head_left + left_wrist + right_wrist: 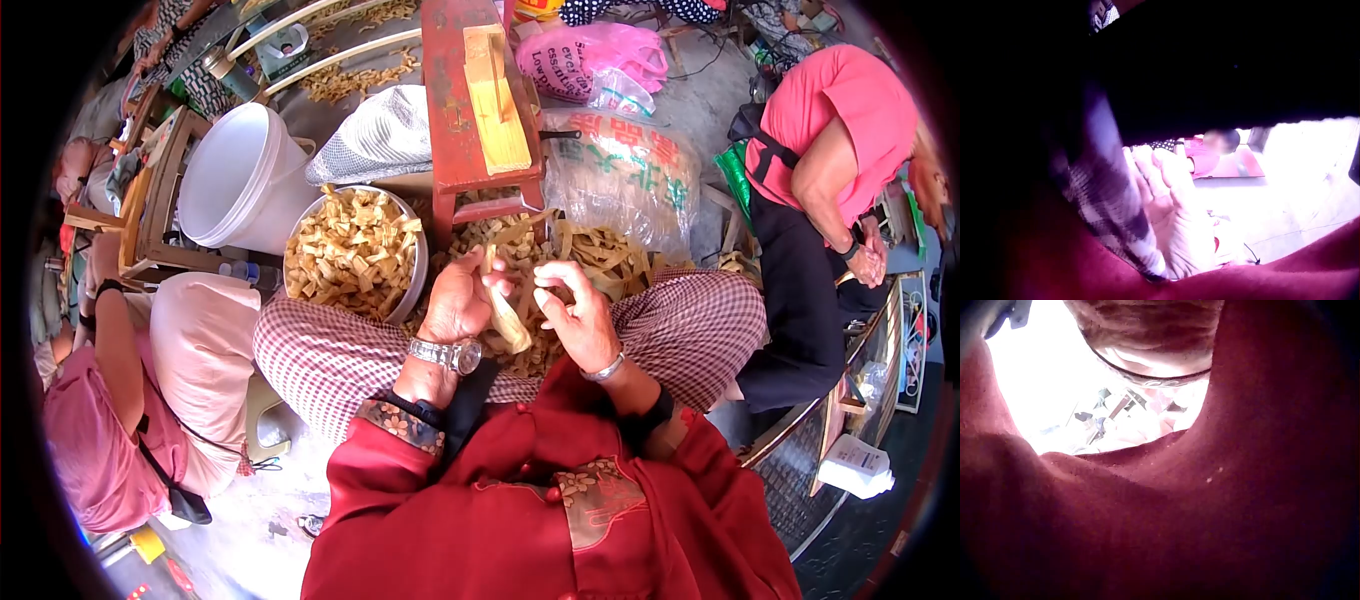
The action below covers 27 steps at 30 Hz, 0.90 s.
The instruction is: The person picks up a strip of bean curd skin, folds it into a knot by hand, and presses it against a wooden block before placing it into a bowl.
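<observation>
My left hand (462, 302) grips a pale yellow, flattened strip (508, 318) between thumb and fingers, its wide end hanging toward my lap. Beside it, my right hand (582, 322) has its fingers loosely bent, with nothing visible in them. Below both hands lies a heap of similar tan strips (600, 250). At the left, a round basin (417, 275) is full of small folded pieces (352, 245) of the same colour. In the left wrist view, part of a hand (1172, 219) shows overexposed. Red sleeve cloth (1147, 506) covers most of the right wrist view.
A red wooden bench (455, 130) bearing a yellow board (510, 145) stands ahead. A white bucket (235, 180) and a grey-white sack (380, 135) are at left. Clear plastic sacking (625, 180) and a pink bag (600, 60) lie at right. People sit on both sides.
</observation>
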### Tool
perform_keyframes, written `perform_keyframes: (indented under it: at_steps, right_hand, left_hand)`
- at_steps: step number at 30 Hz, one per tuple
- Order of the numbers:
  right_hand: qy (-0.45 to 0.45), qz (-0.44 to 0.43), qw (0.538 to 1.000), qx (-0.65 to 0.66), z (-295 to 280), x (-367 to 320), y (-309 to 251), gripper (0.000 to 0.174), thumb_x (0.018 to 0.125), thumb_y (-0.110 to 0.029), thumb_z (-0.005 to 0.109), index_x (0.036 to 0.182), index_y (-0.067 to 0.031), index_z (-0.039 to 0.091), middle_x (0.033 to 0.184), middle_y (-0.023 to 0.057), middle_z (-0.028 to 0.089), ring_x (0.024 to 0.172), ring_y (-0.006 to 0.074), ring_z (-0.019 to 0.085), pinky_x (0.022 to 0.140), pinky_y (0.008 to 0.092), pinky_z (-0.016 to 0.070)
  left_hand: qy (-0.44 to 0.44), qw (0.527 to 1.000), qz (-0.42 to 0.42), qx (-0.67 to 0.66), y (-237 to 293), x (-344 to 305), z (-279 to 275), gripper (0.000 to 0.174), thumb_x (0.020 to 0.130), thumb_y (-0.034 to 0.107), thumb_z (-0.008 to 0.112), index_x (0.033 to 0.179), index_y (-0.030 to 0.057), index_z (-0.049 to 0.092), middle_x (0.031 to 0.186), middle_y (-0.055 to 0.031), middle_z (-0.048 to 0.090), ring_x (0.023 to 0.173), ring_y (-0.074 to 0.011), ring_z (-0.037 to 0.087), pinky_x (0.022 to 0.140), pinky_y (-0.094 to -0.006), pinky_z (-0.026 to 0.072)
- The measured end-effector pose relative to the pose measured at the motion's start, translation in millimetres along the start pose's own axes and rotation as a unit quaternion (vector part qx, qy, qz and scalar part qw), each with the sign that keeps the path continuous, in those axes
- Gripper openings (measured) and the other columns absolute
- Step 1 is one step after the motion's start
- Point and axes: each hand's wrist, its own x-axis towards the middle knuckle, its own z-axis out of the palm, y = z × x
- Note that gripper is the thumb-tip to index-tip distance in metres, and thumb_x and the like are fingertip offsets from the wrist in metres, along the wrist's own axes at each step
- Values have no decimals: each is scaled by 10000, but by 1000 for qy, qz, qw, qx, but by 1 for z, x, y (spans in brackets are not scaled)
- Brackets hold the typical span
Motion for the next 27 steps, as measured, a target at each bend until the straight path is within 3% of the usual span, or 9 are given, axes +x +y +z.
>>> perform_keyframes:
  at_steps: [4, 8, 9, 12, 14, 16, 20, 21, 27]
  right_hand:
    - [-91, 105, 977, 164, -1, 1, 2, 267, 929, -157, 517, 1169, -41, 494, 1101, 80, 552, 996, 169, 572, 597, 263, 570]
    - [-206, 214, 921, 252, -6, 1, -5, 356, 967, -263, 466, 1237, -32, 460, 1093, 96, 535, 933, 199, 590, 600, 275, 574]
    - [-230, 191, 910, 287, -7, 0, -11, 331, 967, -253, 472, 1201, -20, 485, 1000, 89, 571, 819, 157, 609, 561, 259, 556]
    - [-325, 163, 904, 225, -10, 1, -3, 270, 950, -273, 509, 990, -10, 558, 771, 42, 608, 631, 103, 603, 488, 232, 497]
    - [-325, 170, 923, 116, -10, -3, -11, 267, 918, -274, 551, 821, -26, 571, 631, 5, 581, 528, 90, 546, 504, 237, 438]
    - [-334, 140, 931, 43, -12, -6, -5, 307, 902, -302, 557, 799, -12, 566, 604, 20, 570, 524, 101, 542, 496, 269, 431]
    - [-301, 52, 949, -76, -25, -12, -7, 308, 873, -315, 575, 801, -16, 575, 624, 114, 596, 557, 249, 595, 526, 347, 437]
    - [-290, 17, 948, -128, -30, -15, -5, 280, 866, -318, 576, 820, -42, 583, 685, 136, 598, 639, 319, 595, 556, 387, 440]
    - [-187, -88, 934, -292, -63, -28, -39, 238, 861, -315, 575, 803, -84, 569, 703, 106, 578, 670, 316, 580, 555, 410, 442]
  left_hand:
    - [-31, 997, -45, -63, 3, -5, 10, 173, 988, 218, 390, 957, 52, 423, 723, -37, 476, 515, -70, 348, 480, -211, 342]
    - [-63, 991, -60, -100, 4, -2, 9, 167, 983, 224, 420, 916, 74, 391, 676, -9, 419, 505, -70, 325, 428, -188, 296]
    - [-60, 992, -57, -92, 4, -3, 10, 169, 982, 223, 424, 904, 77, 388, 670, -5, 412, 502, -69, 317, 418, -185, 285]
    - [-62, 993, -50, -88, 6, -4, 10, 162, 974, 200, 442, 870, 88, 389, 658, 6, 396, 492, -63, 297, 395, -185, 261]
    - [-72, 994, -28, -72, 12, -4, 3, 159, 970, 187, 451, 860, 88, 393, 653, 10, 389, 488, -62, 293, 393, -185, 256]
    - [-48, 994, -44, -87, 20, -6, 2, 159, 964, 153, 450, 835, 79, 396, 643, 13, 380, 483, -61, 284, 387, -186, 247]
    - [-32, 996, -35, -71, 30, -3, -5, 176, 967, 152, 434, 809, 85, 394, 619, 24, 372, 463, -61, 269, 384, -190, 234]
    - [-35, 997, -31, -61, 30, -2, -8, 177, 968, 153, 433, 809, 85, 394, 618, 26, 372, 460, -60, 268, 383, -190, 231]
    - [-38, 997, -62, 18, 19, -12, -3, 146, 967, 176, 448, 893, 51, 462, 610, 32, 374, 469, -55, 276, 388, -188, 228]
